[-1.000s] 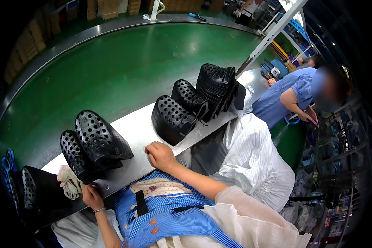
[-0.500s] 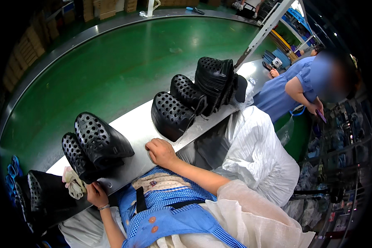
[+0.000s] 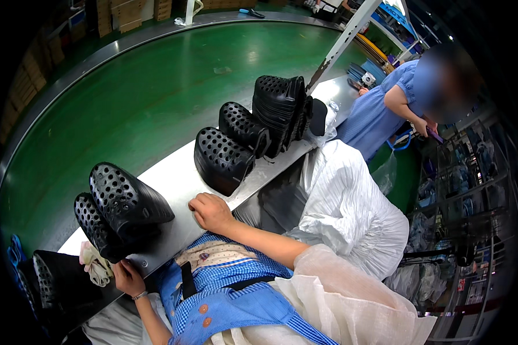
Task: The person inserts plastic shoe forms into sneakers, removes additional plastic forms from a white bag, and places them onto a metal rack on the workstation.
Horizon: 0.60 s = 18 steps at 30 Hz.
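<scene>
My right hand (image 3: 212,211) rests on the front edge of the metal bench (image 3: 178,221), its fingers curled in and nothing showing in them. My left hand (image 3: 129,279) is at the bench edge, fingertips beside the lower end of a stack of black perforated clogs (image 3: 112,192). Whether those fingers press on the clogs or only on the edge is hidden. Beyond my right hand stand more black clogs (image 3: 220,154) in nested stacks, one of them taller (image 3: 277,106). A crumpled pale cloth or glove (image 3: 96,263) lies left of my left hand.
A green conveyor belt (image 3: 155,92) curves behind the bench. A large white sack (image 3: 351,213) bulges at my right. Further right a person in blue (image 3: 385,103) holds a purple phone-like object (image 3: 434,135). More black clogs (image 3: 63,279) are at the far left. A white post (image 3: 339,46) slants up.
The whole view has shifted slightly, so most things sit further left in it. Both hands keep their places on the bench edge, and the clog stacks stay as they were.
</scene>
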Each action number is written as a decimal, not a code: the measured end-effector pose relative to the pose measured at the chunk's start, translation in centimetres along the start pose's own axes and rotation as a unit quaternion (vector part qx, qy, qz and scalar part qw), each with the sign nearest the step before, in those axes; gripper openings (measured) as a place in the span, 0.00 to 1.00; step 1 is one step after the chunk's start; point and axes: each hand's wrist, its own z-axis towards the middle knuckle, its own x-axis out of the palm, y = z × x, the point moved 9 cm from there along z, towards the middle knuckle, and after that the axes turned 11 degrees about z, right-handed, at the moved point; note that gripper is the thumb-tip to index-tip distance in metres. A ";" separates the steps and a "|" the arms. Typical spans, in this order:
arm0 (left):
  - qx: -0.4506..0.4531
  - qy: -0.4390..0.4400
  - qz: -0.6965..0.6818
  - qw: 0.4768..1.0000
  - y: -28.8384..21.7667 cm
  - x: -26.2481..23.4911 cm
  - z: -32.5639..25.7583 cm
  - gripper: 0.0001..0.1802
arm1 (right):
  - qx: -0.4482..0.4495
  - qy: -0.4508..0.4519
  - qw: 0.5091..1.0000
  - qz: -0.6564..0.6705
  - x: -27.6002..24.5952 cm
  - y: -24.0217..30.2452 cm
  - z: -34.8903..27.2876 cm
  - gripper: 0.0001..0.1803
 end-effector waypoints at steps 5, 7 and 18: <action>0.003 -0.018 -0.002 1.000 -0.6 -0.4 0.2 0.09 | 0.004 0.000 1.000 0.002 0.0 0.1 0.1 0.07; -0.001 -0.001 0.008 1.000 -0.4 -0.4 0.2 0.09 | 0.002 -0.002 1.000 0.003 0.0 0.2 0.1 0.07; 0.009 -0.024 -0.004 1.000 -0.5 -0.3 0.1 0.10 | 0.013 0.016 1.000 0.006 0.2 0.0 0.1 0.07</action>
